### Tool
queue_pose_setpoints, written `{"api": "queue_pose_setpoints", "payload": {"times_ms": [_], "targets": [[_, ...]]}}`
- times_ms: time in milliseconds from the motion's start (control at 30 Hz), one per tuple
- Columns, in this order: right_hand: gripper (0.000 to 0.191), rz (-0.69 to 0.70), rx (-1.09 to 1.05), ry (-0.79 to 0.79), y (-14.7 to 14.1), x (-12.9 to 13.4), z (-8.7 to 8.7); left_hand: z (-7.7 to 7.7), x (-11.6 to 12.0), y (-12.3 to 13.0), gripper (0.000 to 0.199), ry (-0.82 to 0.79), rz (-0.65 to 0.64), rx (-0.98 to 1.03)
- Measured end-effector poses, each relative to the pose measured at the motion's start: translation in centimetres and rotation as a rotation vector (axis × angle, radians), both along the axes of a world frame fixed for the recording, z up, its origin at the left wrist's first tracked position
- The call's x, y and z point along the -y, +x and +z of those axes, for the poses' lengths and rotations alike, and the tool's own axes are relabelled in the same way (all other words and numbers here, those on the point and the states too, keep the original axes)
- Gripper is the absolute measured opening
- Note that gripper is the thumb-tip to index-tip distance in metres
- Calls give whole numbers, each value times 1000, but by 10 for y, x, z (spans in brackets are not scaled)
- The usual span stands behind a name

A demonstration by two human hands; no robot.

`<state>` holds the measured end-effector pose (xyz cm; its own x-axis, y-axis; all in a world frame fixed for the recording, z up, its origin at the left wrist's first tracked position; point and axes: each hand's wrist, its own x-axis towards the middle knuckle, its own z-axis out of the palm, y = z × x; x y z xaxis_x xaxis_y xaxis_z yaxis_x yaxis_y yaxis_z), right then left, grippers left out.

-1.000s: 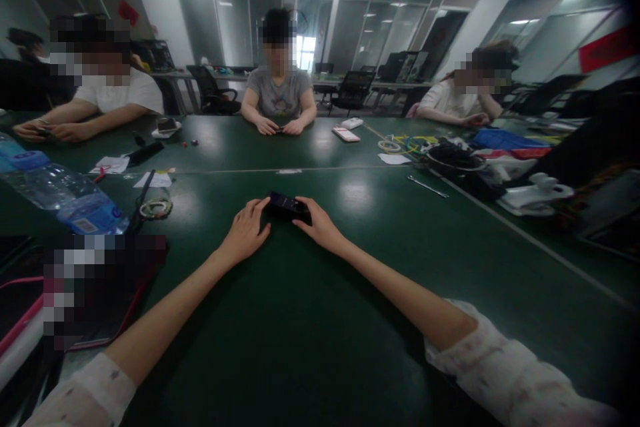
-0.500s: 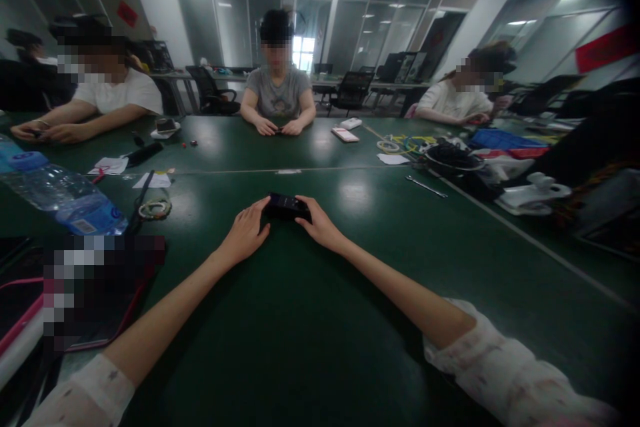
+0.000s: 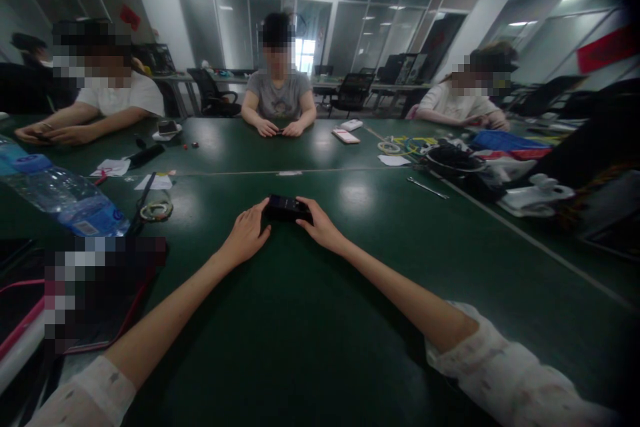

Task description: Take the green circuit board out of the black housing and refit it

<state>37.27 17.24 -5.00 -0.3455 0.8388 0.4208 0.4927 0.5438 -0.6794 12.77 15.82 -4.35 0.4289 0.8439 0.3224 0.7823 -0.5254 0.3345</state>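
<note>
A small black box-shaped device with a dark, faintly lit face rests on the green table in front of me. My right hand grips its right end, fingers at the top and thumb at the front. At the opposite end, my left hand touches the device with its forefinger. The left fingers are stretched forward, and the left thumb stands apart from the device, close to the tabletop. Which device it is, I cannot tell.
Plastic bottles and a dark red-edged pouch lie at left, near a bracelet. A wrench, cables and a blue tray lie at right. Across the table sit several people, one directly opposite.
Both my hands keep their places at the device. The view has shifted very slightly, and the person at the right has lowered a hand.
</note>
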Motion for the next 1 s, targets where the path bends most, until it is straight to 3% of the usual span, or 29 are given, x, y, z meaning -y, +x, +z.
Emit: {"api": "queue_pose_setpoints", "payload": {"times_ms": [500,733,1000], "targets": [[59,31,-8,-27,-1,4,7,1,1,0,69,28,-17,52],[55,5,-37,-15,-4,1,6,-6,-3,0,69,28,70,-6],[59,-24,-34,-54,-3,2,6,-9,-4,-1,61,32,75,-31]]}}
